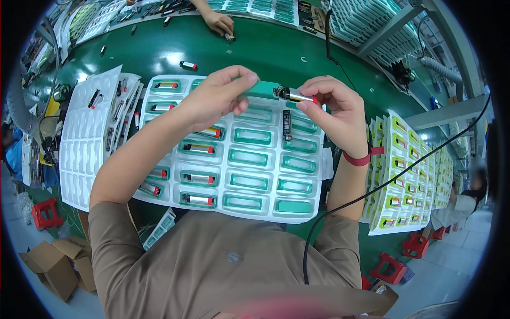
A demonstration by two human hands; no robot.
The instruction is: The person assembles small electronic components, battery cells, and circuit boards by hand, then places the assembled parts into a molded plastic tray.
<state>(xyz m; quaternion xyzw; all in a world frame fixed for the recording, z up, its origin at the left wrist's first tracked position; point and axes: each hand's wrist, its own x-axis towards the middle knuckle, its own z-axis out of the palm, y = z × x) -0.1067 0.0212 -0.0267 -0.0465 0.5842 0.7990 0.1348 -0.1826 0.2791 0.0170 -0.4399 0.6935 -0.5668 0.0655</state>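
Observation:
My left hand (226,93) pinches one end of a green rectangular shell (264,89) over the far part of a white tray. Opposite it, my right hand (337,106), with a red band at the wrist, grips a small silver cylinder (298,96) with black and red ends. The cylinder's black end meets the shell's right end; whether it is inside cannot be told. Below them is the white tray (273,165), with green shells in its pockets. Similar cylinders (197,200) lie in the left columns' shells. A black strip-like piece (287,125) lies across the right column.
More white trays (79,133) lean at the left, with loose cylinders on them. Trays with yellow-green shells (396,167) stand at the right. A black cable (393,186) crosses my right arm's side. Across the green bench (276,45), another person's hand (219,22) touches a small part.

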